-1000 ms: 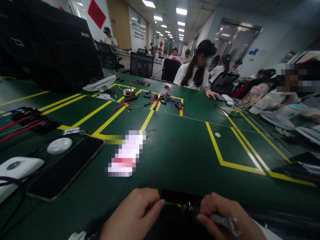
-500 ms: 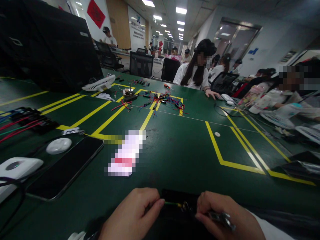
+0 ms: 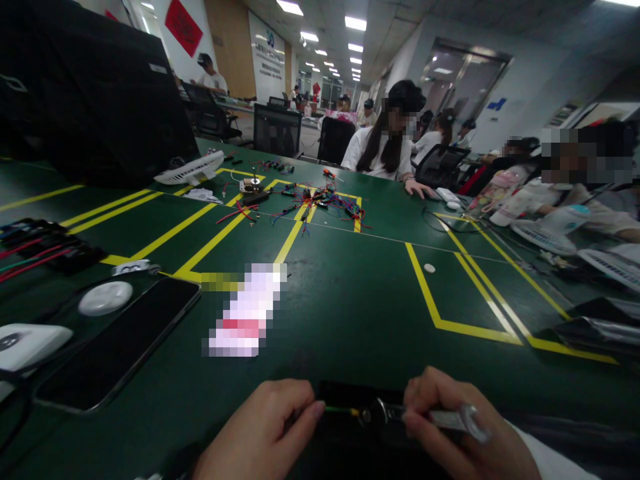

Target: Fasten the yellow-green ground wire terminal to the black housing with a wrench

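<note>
Low in the head view, my left hand (image 3: 263, 427) is closed, with thumb and forefinger pinching a thin green wire (image 3: 336, 409). The wire has a yellow end that meets a small metal fastener (image 3: 365, 417) on a black object (image 3: 345, 440). What that black object is cannot be made out in the dark. My right hand (image 3: 450, 417) is closed around the middle of a silver wrench (image 3: 447, 419). One wrench jaw points left and lies right beside the fastener; whether it grips it is unclear. The other end sticks out to the right.
A black phone (image 3: 120, 343), a white round case (image 3: 105, 298) and a blurred-out sheet (image 3: 245, 310) lie on the green table (image 3: 340, 313). Tangled wires (image 3: 325, 200) and an orange screwdriver (image 3: 330, 174) are farther off. A co-worker (image 3: 383, 150) sits across.
My right hand has turned the wrench, so its shaft and both ends now show more plainly, with a jaw near the fastener. My left hand keeps its pinch. The view has shifted slightly.
</note>
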The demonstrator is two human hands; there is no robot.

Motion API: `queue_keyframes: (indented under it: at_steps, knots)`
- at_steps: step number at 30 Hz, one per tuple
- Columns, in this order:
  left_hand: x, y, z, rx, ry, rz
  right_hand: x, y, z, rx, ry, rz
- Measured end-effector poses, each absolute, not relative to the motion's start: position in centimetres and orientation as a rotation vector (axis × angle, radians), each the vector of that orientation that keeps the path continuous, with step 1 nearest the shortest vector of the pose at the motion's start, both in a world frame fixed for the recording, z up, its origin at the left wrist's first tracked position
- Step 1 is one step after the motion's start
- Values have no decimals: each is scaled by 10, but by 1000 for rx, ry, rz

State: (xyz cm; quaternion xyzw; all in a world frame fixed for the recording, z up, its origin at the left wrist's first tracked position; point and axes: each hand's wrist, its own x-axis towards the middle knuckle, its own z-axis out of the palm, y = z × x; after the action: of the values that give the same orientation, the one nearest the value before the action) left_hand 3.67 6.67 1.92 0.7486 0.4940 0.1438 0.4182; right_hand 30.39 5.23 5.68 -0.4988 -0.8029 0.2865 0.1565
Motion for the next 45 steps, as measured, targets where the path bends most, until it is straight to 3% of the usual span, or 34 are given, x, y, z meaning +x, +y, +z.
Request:
queue_keyframes:
  at_steps: [10,29,45]
  knots:
    - [38,67,16,1875,1245,359,291,45,41,-1488,-2372,720]
    - [36,72,7,1925,1209,329,296,53,62,-1363,-2178,975]
    - [34,71,8,1915,1240,282,289,43,44,-1424,-2225,815]
